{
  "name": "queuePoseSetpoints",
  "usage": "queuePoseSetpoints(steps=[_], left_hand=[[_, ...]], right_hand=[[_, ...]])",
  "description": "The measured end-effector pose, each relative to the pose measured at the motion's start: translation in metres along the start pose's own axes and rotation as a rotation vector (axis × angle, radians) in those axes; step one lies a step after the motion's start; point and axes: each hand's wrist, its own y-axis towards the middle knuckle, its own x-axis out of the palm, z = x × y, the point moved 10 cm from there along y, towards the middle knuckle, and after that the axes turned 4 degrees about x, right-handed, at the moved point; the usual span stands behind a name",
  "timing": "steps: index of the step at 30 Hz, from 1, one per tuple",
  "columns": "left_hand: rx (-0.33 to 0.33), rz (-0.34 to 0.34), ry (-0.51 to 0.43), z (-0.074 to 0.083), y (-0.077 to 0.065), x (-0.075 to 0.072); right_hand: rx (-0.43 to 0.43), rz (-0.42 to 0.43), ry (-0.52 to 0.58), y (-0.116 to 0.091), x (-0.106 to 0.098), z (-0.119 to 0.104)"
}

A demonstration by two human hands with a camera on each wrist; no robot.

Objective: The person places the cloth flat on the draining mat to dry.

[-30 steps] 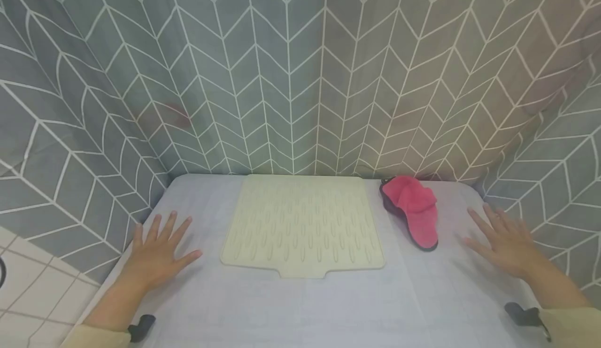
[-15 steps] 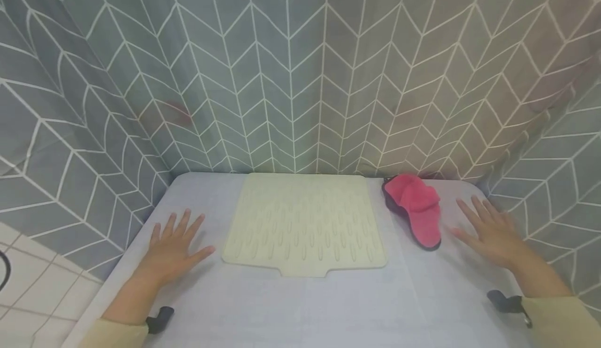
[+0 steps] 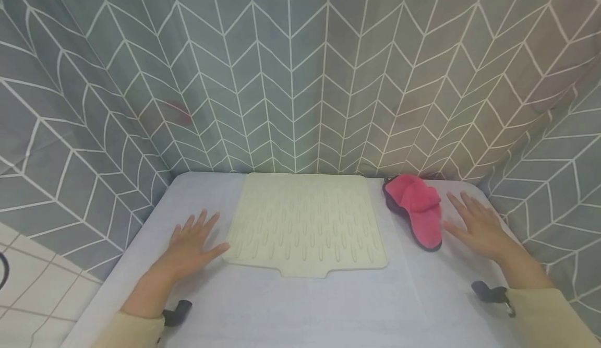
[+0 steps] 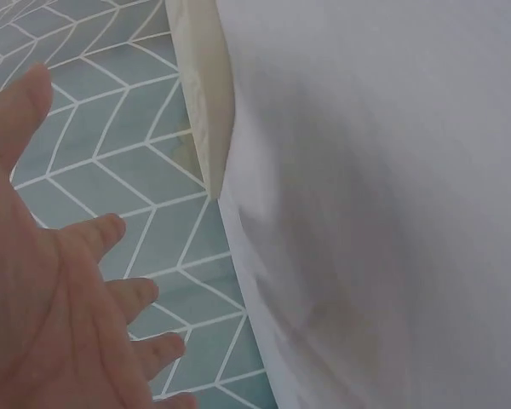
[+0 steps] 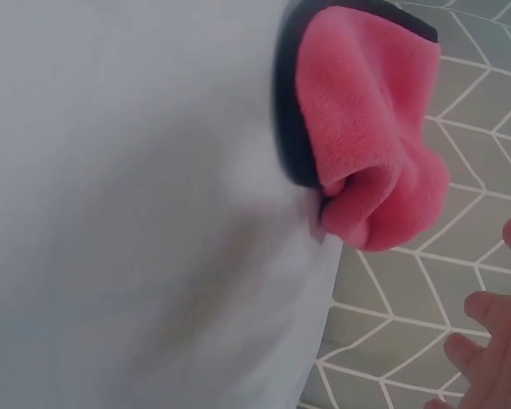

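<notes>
A pale cream ribbed mat (image 3: 305, 223), with a short tab at its near edge, lies flat on the white-covered table. To its right is a crumpled pink cloth with dark edging (image 3: 420, 210), also in the right wrist view as a folded plush cloth (image 5: 366, 128). My left hand (image 3: 190, 249), fingers spread, hovers beside the mat's left edge, its thumb tip close to the near left corner. On the other side my right hand (image 3: 479, 230) is spread just right of the pink cloth, holding nothing. In the left wrist view the left palm (image 4: 60, 298) holds nothing.
Grey curtains with white chevron lines (image 3: 291, 76) hang behind the table and on both sides. The white-covered table (image 3: 300, 311) spreads in front of the mat. White floor tiles (image 3: 42, 285) show at the lower left.
Both hands have moved inward: the left one rightward toward the mat, the right one leftward toward the pink cloth. The mat and the cloth have stayed in place.
</notes>
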Motion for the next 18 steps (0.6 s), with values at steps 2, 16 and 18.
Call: queuePoseSetpoints(steps=[2,16,18], left_hand=[[-0.002,-0.01,-0.026,0.002,0.002,0.003],[-0.033,-0.099,-0.115,0.007,0.013,0.025],[-0.036,-0.122,-0.122,0.007,0.013,0.028]], right_hand=[[0.002,-0.003,0.025,0.003,0.001,-0.001],[0.027,-0.041,0.217,0.024,0.011,-0.008],[0.046,-0.059,0.244,0.028,0.014,-0.006]])
